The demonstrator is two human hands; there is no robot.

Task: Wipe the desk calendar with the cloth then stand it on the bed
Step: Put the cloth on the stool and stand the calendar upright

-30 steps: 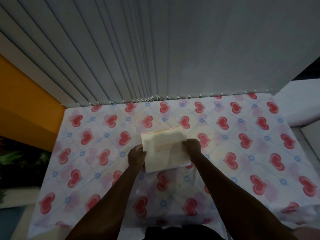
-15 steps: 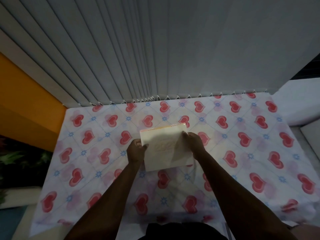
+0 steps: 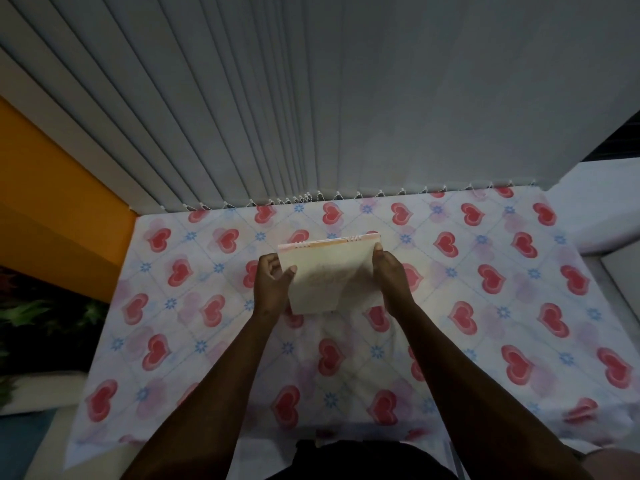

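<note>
The desk calendar (image 3: 330,271) is a cream card with a pink top edge and a wire binding, held over the middle of the bed (image 3: 485,306). My left hand (image 3: 272,289) grips its left edge, thumb on the front. My right hand (image 3: 391,278) grips its right edge. The calendar leans back, binding edge farthest from me, lower edge close to the heart-patterned sheet; whether it touches the sheet I cannot tell. No cloth is in view.
Grey vertical blinds (image 3: 311,116) hang right behind the bed's far edge. An orange wall (image 3: 52,209) is at the left, green leaves (image 3: 41,313) below it. A white pillow or cushion (image 3: 606,209) lies at the right.
Both hands have carried the calendar a little farther from me and tipped it more upright, so its wire binding now shows along the top.
</note>
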